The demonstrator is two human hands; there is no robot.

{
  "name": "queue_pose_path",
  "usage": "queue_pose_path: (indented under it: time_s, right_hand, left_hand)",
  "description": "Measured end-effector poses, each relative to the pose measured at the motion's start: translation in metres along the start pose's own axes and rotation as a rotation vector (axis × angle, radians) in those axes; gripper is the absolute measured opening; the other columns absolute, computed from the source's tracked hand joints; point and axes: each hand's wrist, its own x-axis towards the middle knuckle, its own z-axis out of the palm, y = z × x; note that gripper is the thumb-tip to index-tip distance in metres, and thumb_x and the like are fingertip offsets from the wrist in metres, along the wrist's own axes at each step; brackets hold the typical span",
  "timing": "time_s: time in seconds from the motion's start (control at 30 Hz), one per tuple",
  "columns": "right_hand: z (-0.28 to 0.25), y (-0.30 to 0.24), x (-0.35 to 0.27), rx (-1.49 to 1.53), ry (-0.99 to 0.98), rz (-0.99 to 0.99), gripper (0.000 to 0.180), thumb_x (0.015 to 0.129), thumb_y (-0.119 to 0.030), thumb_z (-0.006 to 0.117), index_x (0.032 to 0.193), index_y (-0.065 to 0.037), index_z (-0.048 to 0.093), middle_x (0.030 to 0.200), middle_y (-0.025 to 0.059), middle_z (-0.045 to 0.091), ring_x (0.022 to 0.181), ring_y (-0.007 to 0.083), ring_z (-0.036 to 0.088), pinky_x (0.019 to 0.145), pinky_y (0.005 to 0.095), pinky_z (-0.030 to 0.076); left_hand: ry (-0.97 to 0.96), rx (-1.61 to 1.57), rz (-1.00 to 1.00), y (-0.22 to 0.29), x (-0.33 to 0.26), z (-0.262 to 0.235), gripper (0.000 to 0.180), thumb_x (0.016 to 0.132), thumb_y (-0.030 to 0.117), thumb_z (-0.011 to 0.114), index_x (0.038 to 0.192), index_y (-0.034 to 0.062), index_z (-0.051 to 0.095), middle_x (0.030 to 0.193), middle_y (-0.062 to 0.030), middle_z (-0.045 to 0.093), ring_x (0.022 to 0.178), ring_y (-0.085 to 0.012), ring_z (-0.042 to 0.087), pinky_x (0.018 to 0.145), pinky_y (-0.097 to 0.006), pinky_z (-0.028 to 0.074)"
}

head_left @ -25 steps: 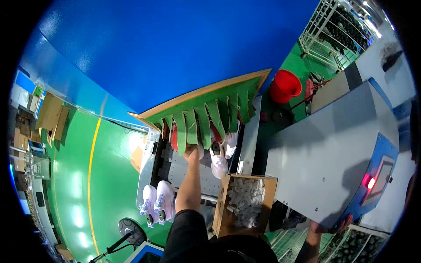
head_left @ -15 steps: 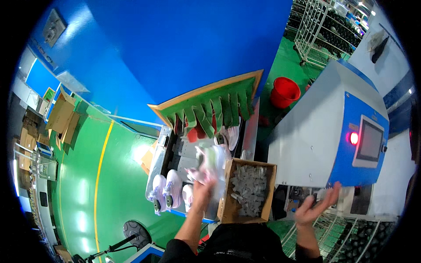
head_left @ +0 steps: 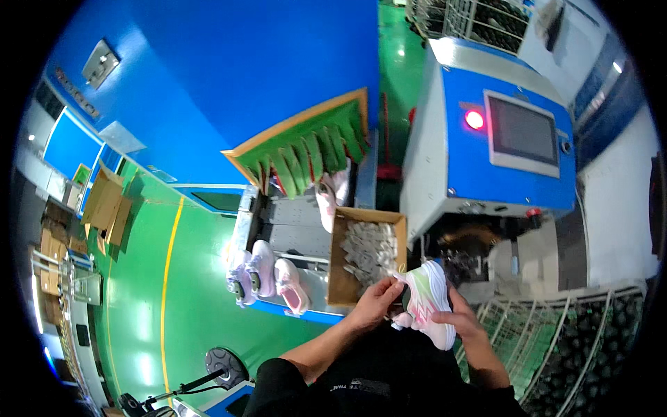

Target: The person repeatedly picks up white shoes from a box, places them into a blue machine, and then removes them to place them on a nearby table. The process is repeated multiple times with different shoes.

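The shoe (head_left: pixel 424 306) is up in front of the black shirt (head_left: pixel 417 379), clear of any support, just beyond the near right corner of the box (head_left: pixel 337 260) of white bits (head_left: pixel 369 250). It is tipped on its side: the thick white sole (head_left: pixel 438 281) faces right, the dark opening faces left, and the pale green and pink side shows upward.

It should be light, easily borne by one hand. The sole looks firm but springy, the upper (head_left: pixel 417 286) soft and likely to dent or crease under a hard squeeze. Nothing about it seems fragile, though the pale surface could pick up smudges. The sole's edge seems the surest place to hold; the collar gives a second hold, but a floppier one.

Both hands have hold of it. The left grip (head_left: pixel 377 304) is closed on the opening side, near the collar, with some fingertips hidden, so how tightly it pinches I cannot tell. The right grip (head_left: pixel 460 317) clasps the sole side, one digit lying across onto the upper and others out of sight behind.

The left forearm slants up and rightward from the lower edge, elbow out wide; the right rises more steeply, leaning left. The hands nearly face each other, close to the body, with the shoe spanning the space between them
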Motion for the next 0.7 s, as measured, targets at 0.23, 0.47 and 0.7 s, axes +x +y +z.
queue_pose_path:
  time_s: [0.23, 0.47, 0.7]
  right_hand:
    - [-0.049, 0.041, -0.047, 0.343, 0.237, -0.026, 0.084, 0.083, -0.002, 0.065, 0.159, -0.001, 0.028, 0.153, 0.0123, 0.045, 0.138, 0.0234, 0.046, 0.116, 0.0347, 0.034]
    - [-0.082, 0.024, -0.051, 0.721, 0.537, -0.239, 0.065, 0.087, -0.004, 0.056, 0.151, -0.003, 0.04, 0.129, 0.0202, 0.062, 0.113, 0.0334, 0.066, 0.096, 0.0442, 0.057]
    - [-0.118, 0.024, -0.016, -0.459, 0.792, -0.16, 0.08, 0.082, -0.015, 0.075, 0.155, -0.017, 0.042, 0.125, 0.0198, 0.061, 0.111, 0.0343, 0.064, 0.099, 0.0395, 0.05]
  left_hand:
    - [0.215, 0.008, 0.09, -0.077, 0.053, 0.061, 0.015, 0.098, 0.017, 0.065, 0.092, 0.0035, 0.066, 0.082, 0.0038, 0.062, 0.073, -0.0048, 0.052, 0.064, -0.024, 0.042]
    - [-0.098, 0.42, 0.263, -0.098, 0.04, 0.099, 0.017, 0.099, 0.01, 0.064, 0.112, 0.0013, 0.058, 0.097, -0.0017, 0.063, 0.09, -0.0089, 0.059, 0.079, -0.027, 0.051]
    - [-0.222, 0.491, 0.122, -0.113, 0.091, 0.08, 0.019, 0.1, 0.015, 0.063, 0.112, 0.0018, 0.058, 0.094, -0.0011, 0.061, 0.087, -0.008, 0.055, 0.078, -0.026, 0.049]
